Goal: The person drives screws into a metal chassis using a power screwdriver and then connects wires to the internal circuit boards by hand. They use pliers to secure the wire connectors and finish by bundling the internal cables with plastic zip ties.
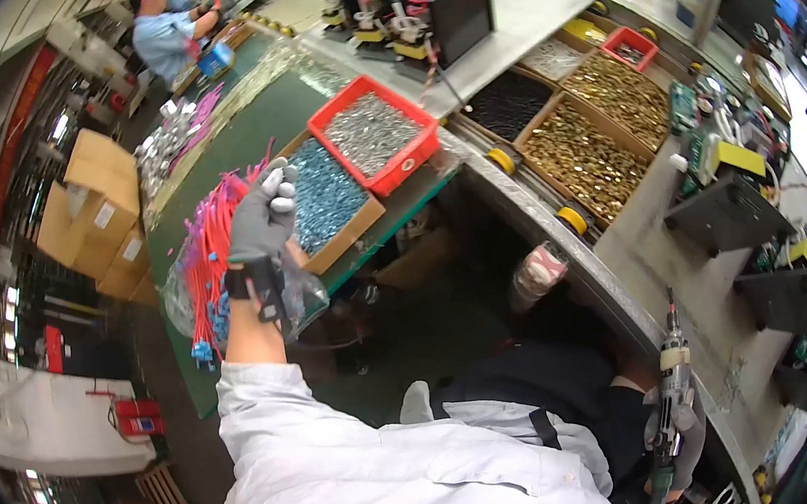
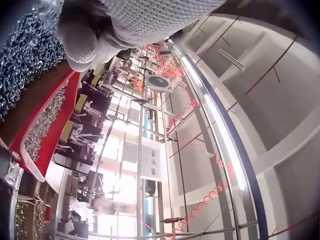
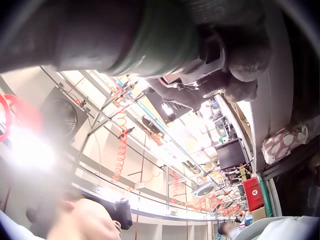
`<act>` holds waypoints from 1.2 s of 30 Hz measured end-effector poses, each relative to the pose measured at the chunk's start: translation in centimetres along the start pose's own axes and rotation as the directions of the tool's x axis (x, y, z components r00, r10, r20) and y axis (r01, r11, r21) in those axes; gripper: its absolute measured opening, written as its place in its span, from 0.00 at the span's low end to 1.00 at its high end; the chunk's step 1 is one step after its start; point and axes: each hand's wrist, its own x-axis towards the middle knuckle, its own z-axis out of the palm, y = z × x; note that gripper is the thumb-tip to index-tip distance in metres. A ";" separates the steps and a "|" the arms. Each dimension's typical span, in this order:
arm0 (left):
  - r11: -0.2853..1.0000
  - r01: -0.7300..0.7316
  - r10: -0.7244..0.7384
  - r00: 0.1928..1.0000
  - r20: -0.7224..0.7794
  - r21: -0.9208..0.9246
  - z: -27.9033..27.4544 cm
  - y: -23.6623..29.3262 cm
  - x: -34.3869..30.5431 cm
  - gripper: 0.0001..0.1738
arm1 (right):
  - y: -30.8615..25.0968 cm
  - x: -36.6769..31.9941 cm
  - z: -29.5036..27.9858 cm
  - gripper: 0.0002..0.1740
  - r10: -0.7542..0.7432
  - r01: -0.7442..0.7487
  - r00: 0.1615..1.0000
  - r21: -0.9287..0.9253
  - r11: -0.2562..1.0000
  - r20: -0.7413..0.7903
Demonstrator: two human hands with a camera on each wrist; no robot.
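Observation:
My left hand (image 1: pixel 263 214), in a grey glove with white fingertips, is raised at the left edge of a cardboard box of small bluish metal pieces (image 1: pixel 324 196). Its fingers curl in towards the palm, and I cannot tell whether something small is inside them. The left wrist view shows the gloved fingers (image 2: pixel 82 45) near those same pieces. Low on the right, my gloved right hand (image 1: pixel 686 434) grips a power screwdriver (image 1: pixel 675 370) whose bit points up and away. In the right wrist view the screwdriver's body (image 3: pixel 150 35) fills the top, with curled fingertips (image 3: pixel 250 62) around it.
A red tray (image 1: pixel 426 143) of silver pieces adjoins the box. Red wires with blue ends (image 1: pixel 209 266) lie left. Brass-coloured pieces (image 1: pixel 573 156) fill bins beyond the metal rail (image 1: pixel 562 232). Black panel assemblies (image 1: pixel 731 212) line the right. A person (image 1: pixel 160 35) works farther back.

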 end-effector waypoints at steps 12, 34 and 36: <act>0.571 -0.690 -0.301 0.328 0.896 0.444 23.6 -35.2 -9.3 0.14 | -1.2 -5.5 -1.0 0.49 0.022 0.005 0.968 0.106 0.994 -0.248; 0.470 0.716 -0.767 0.042 0.640 0.517 27.1 -31.4 -10.3 0.24 | -3.3 -5.4 1.2 0.59 0.015 -0.011 0.999 0.119 0.993 -0.029; 0.468 0.734 -0.737 0.016 0.676 0.492 27.0 -30.5 -10.9 0.24 | -3.1 -4.9 1.8 0.58 0.023 -0.022 1.000 0.107 0.994 -0.010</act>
